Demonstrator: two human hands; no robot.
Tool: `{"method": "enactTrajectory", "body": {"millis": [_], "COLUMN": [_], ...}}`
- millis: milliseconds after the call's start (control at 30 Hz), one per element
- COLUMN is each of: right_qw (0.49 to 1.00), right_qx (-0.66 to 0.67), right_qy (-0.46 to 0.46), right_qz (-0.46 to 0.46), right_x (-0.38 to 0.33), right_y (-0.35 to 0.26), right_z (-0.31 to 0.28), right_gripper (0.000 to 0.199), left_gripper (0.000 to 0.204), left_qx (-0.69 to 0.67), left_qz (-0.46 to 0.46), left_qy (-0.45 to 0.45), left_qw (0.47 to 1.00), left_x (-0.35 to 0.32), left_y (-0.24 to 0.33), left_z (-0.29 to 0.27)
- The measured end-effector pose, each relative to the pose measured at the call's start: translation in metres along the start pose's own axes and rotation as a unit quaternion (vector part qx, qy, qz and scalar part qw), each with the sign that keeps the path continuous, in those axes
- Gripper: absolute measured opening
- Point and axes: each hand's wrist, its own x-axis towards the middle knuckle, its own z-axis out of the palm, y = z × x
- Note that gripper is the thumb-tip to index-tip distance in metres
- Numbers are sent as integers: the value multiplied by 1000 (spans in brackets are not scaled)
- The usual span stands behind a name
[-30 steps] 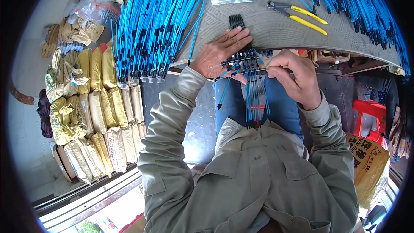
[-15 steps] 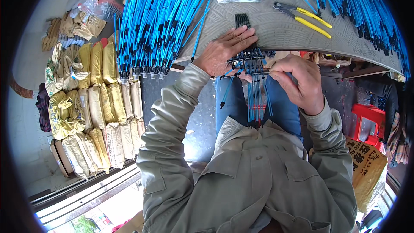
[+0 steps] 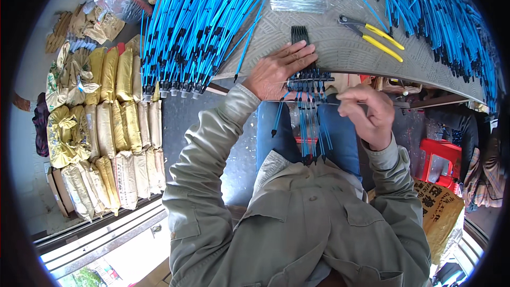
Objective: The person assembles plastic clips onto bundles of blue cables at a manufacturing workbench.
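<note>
A flat row of thin blue tubes with black fittings [image 3: 309, 82] lies across the table's near edge, its blue ends hanging above my lap. My left hand [image 3: 281, 69] rests on it, fingers stretched over the black parts; some skin shows beneath the row, so the thumb seems to be under it. Crossing the row is a thin silvery wire [image 3: 324, 103]. Just right of the tubes, my right hand [image 3: 369, 114] is closed, thumb and forefinger pinched at the wire's end. The fingertips partly hide that end. One blue tube [image 3: 277, 119] hangs aslant beside the left hand.
Blue tubes [image 3: 196, 37] are heaped at the table's left, with another heap [image 3: 435, 21] at the right. A bundle of cut wires [image 3: 297, 1] and yellow-handled pliers [image 3: 372, 37] lie on the patterned tabletop [image 3: 255, 48]. Sacks [image 3: 101, 127] stack at left; a red stool [image 3: 441, 162] stands right.
My right hand has drawn slightly down and away from the row, its fingers turning. My left hand stays on the tubes. The whole view has shifted a little.
</note>
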Motion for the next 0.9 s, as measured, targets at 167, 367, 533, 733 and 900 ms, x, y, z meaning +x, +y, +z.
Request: {"method": "enactTrajectory", "body": {"millis": [167,367,533,733,900], "right_qw": [993,946,834,854,863], "right_qx": [71,-286,-513,-466,-468], "right_qy": [64,-117,-198,-216,-180], "right_qz": [69,-96,-33,-81,-64], "right_x": [55,183,198,213,203], "right_y": [19,115,163,146,124], "right_z": [-34,-22,24,10,-1], "right_gripper": [10,12,14,13,9], "left_gripper": [83,87,87,87,88], "left_qx": [-7,-21,-35,-8,-34], "left_qz": [-5,-7,-8,0,2], "left_qy": [-10,-14,-13,-3,-3], "left_qw": [1000,1000,999,1000,999], "left_x": [4,6,-8,-7,-1], "left_y": [-8,-4,7,9,1], "left_z": [-5,-12,-4,-7,-6]}}
